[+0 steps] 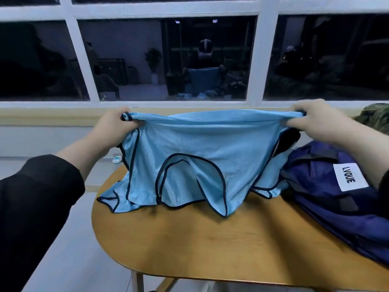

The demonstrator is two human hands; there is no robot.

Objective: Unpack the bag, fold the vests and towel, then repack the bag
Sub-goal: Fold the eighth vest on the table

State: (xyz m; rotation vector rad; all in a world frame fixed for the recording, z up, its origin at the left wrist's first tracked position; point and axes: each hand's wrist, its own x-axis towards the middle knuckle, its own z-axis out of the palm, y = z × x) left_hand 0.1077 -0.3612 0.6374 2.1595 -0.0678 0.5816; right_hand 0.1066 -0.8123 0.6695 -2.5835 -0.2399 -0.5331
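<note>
Item: light blue mesh vest (202,148) with dark piping, held stretched above the far edge of the wooden table (210,245), its lower edges and armhole loops draping onto the tabletop. Left hand (117,125): fingers curled tight round one bunched end of the vest's top edge. Right hand (311,121): fingers likewise curled round the opposite bunched end, the fabric taut between the two. Navy bag (336,197), white label reading "LVQUE", lies slumped along the right edge of the table, just beside the vest's right hem and seemingly touching it. Camouflage-patterned item (376,119) at the far right corner, cut off by the frame; what it is cannot be told. Progress, as judged: unpacking at least begun, since this vest is out; it is spread for folding but no fold is yet made. No folded vests and no towel can be made out, so folding and repacking appear to remain. Obscured: the bag's opening and contents are not visible; a dark patch behind the vest's right side is unidentifiable; the table's far edge is hidden behind the cloth; the window (168,60) gives only dim reflections.
</note>
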